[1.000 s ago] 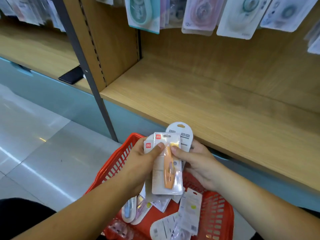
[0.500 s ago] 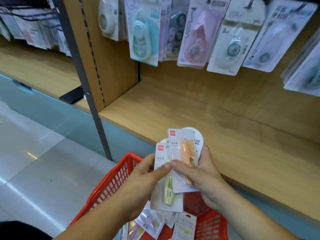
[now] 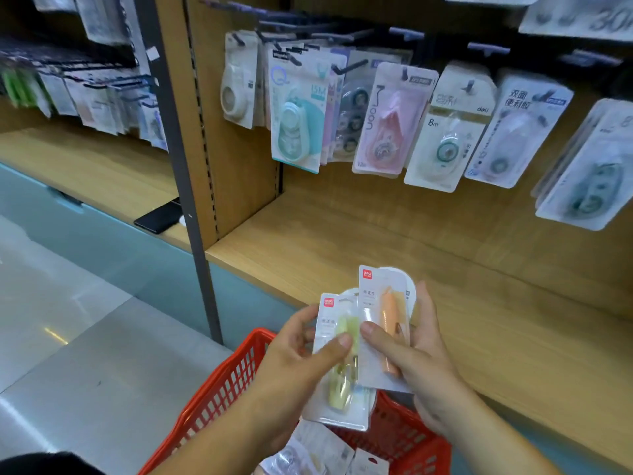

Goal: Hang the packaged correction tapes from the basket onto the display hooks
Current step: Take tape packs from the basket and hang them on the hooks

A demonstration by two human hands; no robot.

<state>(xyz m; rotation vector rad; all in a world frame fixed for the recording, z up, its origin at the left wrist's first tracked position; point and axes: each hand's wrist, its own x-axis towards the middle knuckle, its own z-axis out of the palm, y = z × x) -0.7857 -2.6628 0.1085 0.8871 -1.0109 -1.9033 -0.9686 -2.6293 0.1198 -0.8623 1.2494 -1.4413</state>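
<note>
Orange correction tape pack (image 3: 387, 313), held by right grip (image 3: 424, 365), is best parted from yellow pack (image 3: 337, 402) pinched by left grip (image 3: 291, 365).

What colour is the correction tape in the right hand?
The correction tape is orange; head view shows it.

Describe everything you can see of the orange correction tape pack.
The orange correction tape pack is a flat white card with a clear blister over an orange pen-shaped tape and a red logo at its top left. It stands nearly upright above the red basket, pinched by the right hand, thumb on front. Its left edge overlaps the yellow pack in the left hand.
</note>
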